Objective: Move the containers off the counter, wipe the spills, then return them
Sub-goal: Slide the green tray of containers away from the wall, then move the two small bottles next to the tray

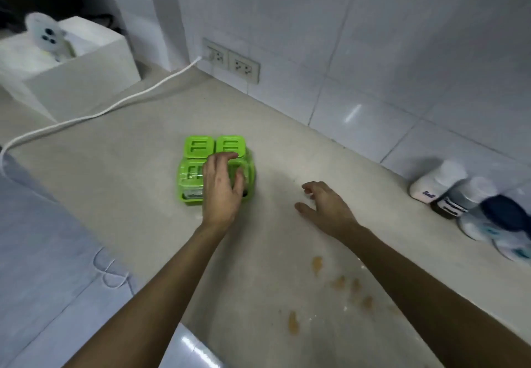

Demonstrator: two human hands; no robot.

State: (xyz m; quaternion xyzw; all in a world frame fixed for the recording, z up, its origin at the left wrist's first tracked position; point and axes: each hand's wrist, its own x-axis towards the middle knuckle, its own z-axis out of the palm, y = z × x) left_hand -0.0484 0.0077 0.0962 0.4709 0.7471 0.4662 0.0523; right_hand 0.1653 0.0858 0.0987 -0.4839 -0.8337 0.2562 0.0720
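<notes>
A green set of lidded square containers (201, 149) sits in a green tray on the beige counter (120, 172), near its middle. My left hand (222, 186) lies on top of the set with fingers spread over the lids; whether it grips is unclear. My right hand (324, 206) hovers just right of the set, fingers apart and holding nothing. Several orange-brown spill spots (339, 283) mark the counter near its front edge, between my forearms.
Several jars and bottles (471, 203) stand against the tiled wall at the right. A white box (80, 86) with a phone on it sits at the back left. A white cable (115, 107) runs from the wall sockets (231, 61) across the counter.
</notes>
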